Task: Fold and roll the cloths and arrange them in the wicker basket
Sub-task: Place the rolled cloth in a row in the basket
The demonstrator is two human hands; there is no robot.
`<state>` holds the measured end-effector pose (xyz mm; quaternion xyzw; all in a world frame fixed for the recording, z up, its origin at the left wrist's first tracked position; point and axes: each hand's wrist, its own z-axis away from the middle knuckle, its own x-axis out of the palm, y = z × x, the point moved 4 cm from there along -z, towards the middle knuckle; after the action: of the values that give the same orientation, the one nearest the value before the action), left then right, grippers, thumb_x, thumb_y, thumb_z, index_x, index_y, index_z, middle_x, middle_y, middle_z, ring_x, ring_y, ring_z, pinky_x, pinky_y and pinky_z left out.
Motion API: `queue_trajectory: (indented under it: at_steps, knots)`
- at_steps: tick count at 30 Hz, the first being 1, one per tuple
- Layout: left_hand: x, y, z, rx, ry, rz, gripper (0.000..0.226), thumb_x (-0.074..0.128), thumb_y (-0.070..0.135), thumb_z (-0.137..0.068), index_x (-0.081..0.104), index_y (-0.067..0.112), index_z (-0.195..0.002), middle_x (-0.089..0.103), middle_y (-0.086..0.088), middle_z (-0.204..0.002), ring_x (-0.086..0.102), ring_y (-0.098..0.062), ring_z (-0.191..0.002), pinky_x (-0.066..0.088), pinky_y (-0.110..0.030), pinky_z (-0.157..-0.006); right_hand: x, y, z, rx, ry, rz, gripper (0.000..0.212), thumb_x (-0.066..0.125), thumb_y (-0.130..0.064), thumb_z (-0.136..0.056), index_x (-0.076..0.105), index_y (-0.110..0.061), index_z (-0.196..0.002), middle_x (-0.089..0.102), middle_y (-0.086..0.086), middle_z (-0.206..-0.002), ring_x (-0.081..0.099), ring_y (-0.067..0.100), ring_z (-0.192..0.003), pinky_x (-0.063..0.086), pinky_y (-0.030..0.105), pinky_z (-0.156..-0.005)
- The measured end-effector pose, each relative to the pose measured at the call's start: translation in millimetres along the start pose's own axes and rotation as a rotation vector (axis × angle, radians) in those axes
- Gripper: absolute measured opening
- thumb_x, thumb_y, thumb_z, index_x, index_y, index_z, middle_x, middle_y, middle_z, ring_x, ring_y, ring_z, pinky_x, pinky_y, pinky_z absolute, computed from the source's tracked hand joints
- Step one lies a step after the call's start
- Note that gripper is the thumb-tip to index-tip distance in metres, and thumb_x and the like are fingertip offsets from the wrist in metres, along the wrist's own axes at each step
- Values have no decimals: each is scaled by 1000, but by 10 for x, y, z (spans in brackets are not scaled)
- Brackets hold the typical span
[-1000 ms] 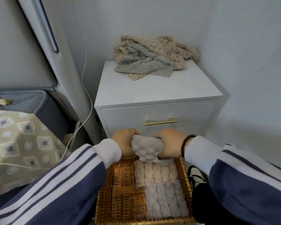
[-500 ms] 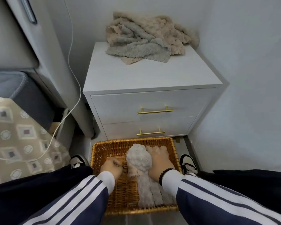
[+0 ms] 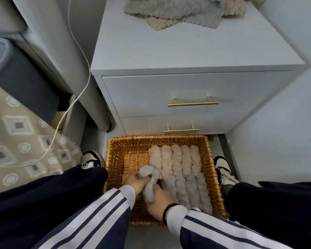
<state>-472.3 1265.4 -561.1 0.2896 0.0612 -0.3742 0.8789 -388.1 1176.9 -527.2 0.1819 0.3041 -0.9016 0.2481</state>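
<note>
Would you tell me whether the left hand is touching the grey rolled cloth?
Touching: the head view shows the left hand gripping the grey rolled cloth.

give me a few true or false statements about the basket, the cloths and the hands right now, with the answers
1. Both hands, left hand and right hand, hold a grey rolled cloth inside the wicker basket. True.
2. The basket sits on top of the nightstand. False: it is on the floor in front of it.
3. Loose cloths lie on the nightstand. True.
4. The basket's left part is packed with rolls. False: the rolled cloths fill its right part; bare wicker shows on the left.
5. A drawer is open. False: both look closed.
</note>
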Motion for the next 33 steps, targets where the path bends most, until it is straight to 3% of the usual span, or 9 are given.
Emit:
queue_trajectory:
  at_steps: [4,9,14,21,23,25,27,31,33]
  knots:
    - [9,-60,-64,18,57,-265,53,66,37,-81,55,14,-127,64,-11,-120,60,-30,-108,48,-32,-91,213,45,-115,31,-89,-29,41,48,-17,-91,46,-14,-131,60,8,-120,59,25,-107,48,27,-83]
    - [99,-69,-159,4,56,-459,41,59,37,-88,59,12,-121,62,-11,-124,59,-29,-113,45,-34,-96,282,90,-212,68,-127,-41,34,46,-16,-94,51,-16,-127,59,8,-122,58,24,-109,49,28,-91]
    - [193,-147,-251,-56,7,-416,47,59,35,-89,53,12,-130,59,-10,-130,57,-28,-116,45,-32,-98,327,200,-306,118,-148,-53,37,49,-18,-92,52,-14,-129,58,8,-125,56,24,-113,46,29,-95]
    - [360,-172,-384,-219,-141,20,61,72,23,-81,45,6,-134,56,-14,-120,56,-32,-108,55,-44,-85,255,425,-339,112,-130,7,55,51,-19,-93,33,-17,-144,47,10,-138,48,27,-124,41,33,-104]
    - [411,-119,-394,-217,-141,-21,57,73,24,-78,48,5,-127,56,-12,-113,57,-31,-105,55,-41,-82,240,492,-340,95,-135,35,54,47,-11,-94,32,-18,-145,46,12,-139,47,29,-125,40,35,-105]
    - [470,-62,-423,-167,-118,-170,35,73,26,-76,59,9,-103,60,-8,-106,60,-26,-98,53,-35,-85,229,531,-336,84,-145,57,54,45,-7,-93,33,-18,-145,46,13,-139,47,29,-125,39,35,-105]
    - [506,-8,-437,-150,-70,-262,27,73,32,-74,55,15,-83,63,-6,-103,63,-25,-99,52,-31,-87,230,540,-334,70,-163,84,56,47,-8,-92,34,-20,-145,46,12,-140,47,28,-125,39,33,-104]
    - [561,13,-510,-175,-31,-282,58,68,41,-62,59,10,-109,66,-9,-109,64,-28,-97,54,-34,-84,224,559,-331,61,-182,88,57,49,-11,-93,33,-21,-146,45,11,-142,47,28,-126,40,32,-104]
    - [580,12,-572,-170,-19,-308,45,66,37,-71,65,10,-107,67,-9,-109,64,-28,-97,54,-34,-86,213,574,-337,73,-173,87,53,49,-12,-93,37,-19,-144,47,11,-139,49,27,-124,42,32,-102]
